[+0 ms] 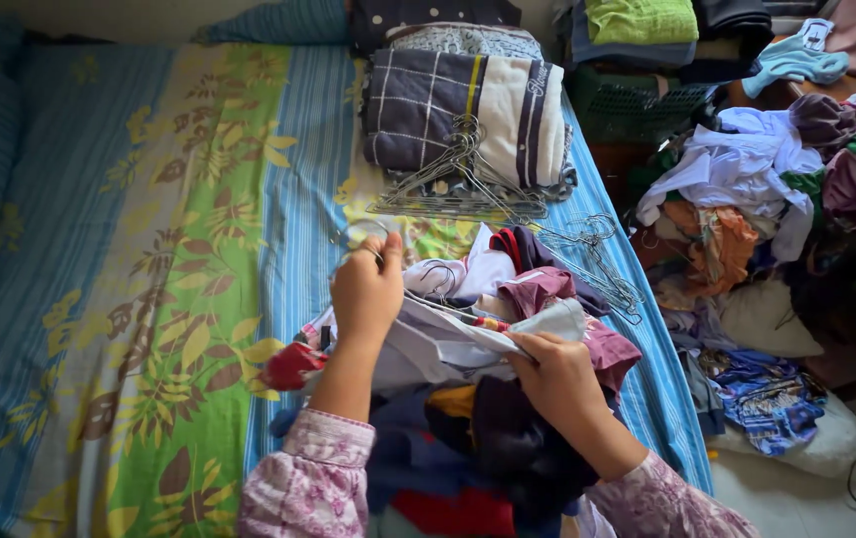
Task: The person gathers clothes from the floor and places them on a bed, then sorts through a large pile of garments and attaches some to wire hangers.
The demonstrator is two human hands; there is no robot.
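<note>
Nearest you, your right hand is closed on the edge of a pale grey garment lying atop the heap of clothes on the bed, while your left hand pinches a wire hanger at its hook. The cloth looks light, soft and floppy, so I'd hold it by the shoulders or collar; the hanger seems thin and springy. Farther off lie spare hangers and a folded blanket.

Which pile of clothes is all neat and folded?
The stack of folded clothes at the head of the bed, topped by a dark checked cloth. The heap under the hands and the one beside the bed are jumbled.
</note>
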